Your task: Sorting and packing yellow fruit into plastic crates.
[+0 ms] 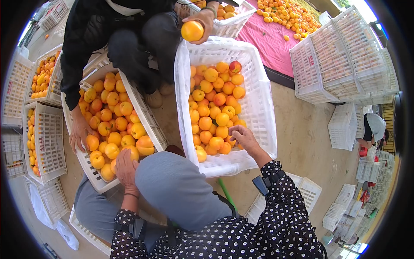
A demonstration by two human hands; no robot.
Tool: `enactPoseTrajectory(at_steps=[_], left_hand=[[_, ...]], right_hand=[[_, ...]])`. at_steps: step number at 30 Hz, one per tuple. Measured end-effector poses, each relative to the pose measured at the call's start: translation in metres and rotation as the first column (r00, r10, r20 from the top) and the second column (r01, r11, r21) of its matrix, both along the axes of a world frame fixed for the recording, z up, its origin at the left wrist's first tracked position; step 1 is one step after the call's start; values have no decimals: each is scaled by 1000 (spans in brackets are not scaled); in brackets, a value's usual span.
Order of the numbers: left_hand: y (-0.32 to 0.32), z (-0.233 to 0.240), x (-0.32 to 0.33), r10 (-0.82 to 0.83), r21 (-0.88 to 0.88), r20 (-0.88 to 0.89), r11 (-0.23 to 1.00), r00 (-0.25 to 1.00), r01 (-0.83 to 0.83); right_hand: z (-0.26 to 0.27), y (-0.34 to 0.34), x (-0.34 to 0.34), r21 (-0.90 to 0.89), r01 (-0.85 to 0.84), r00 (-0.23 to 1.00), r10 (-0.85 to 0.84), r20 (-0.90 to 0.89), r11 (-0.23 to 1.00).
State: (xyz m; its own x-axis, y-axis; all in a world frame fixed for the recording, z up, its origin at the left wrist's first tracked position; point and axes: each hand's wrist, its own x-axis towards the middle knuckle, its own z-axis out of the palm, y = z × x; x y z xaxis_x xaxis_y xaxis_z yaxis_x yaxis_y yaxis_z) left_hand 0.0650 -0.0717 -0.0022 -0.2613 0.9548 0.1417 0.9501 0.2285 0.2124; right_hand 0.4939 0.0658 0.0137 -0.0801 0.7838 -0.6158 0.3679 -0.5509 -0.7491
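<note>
Orange-yellow apricots (111, 106) fill a white plastic crate (147, 113) on the left. My left hand (125, 166) lies over apricots at that crate's near corner; its fingertips are partly hidden, so its grip is unclear. More apricots (215, 110) lie in a second white crate, lined with thin white sheeting (263, 129). Over its near right part is my right hand (242, 137), fingers bent, with no fruit seen in it. A co-worker's hand (79, 131) reaches into the left crate, and that person's other hand (207, 24) holds a large apricot (192, 31) above the lined crate's far edge.
Crates of apricots (48, 142) stand at the left. Stacked white crates (339, 61) stand at the upper right, beside a pink cloth (265, 45) with a heap of apricots (288, 16). Another person (373, 128) bends among crates at the far right. A white crate (310, 194) sits behind my right arm.
</note>
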Motion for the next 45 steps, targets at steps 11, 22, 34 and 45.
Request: enactPoseTrajectory(at_steps=[11,22,34,45], left_hand=[[2,-1,-7,-56,30,7,998,998,56],[8,15,2,-84,42,30,996,996,83],[12,24,10,-54,44,70,998,996,51],[8,26,9,-7,31,69,999,998,5]], right_hand=[[-50,172,-8,-46,-658,277,299,913,752],[-141,242,-14,-208,-755,-41,272,961,622],[-69,216,-8,-78,-744,175,306,936,664],[-30,112,0,-172,-83,685,-69,-725,982]])
